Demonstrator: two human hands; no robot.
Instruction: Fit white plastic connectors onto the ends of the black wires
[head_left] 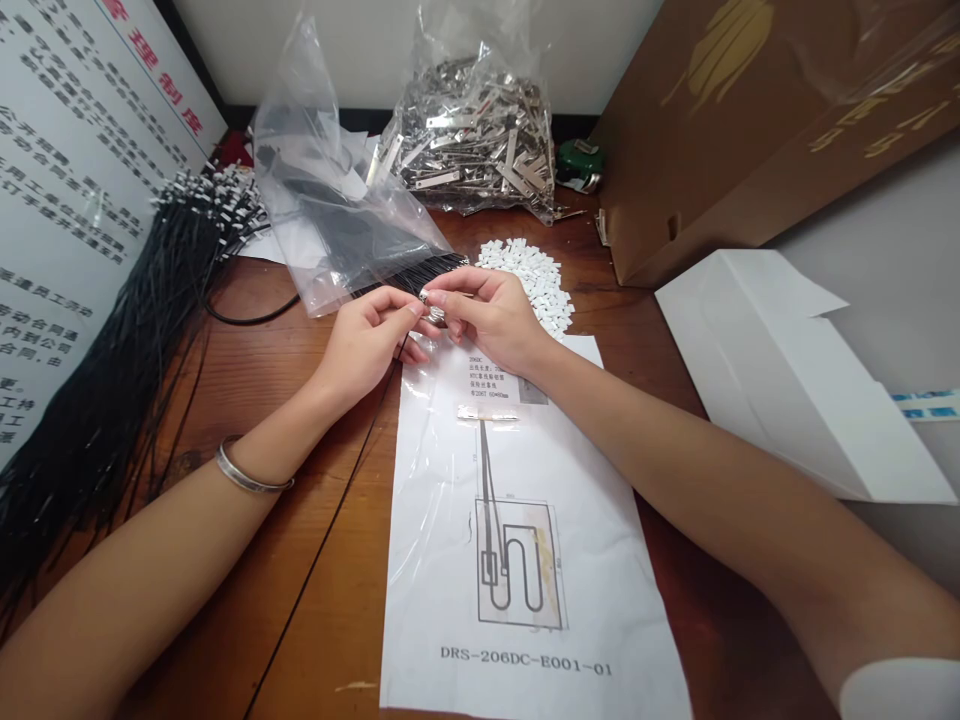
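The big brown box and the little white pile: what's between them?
Wooden tabletop, in the head view, with a small metal piece by the box.

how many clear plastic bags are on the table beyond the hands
2. The back bag holds metal strips; the left bag lies to its left, with black wires. Another could be hidden behind them.
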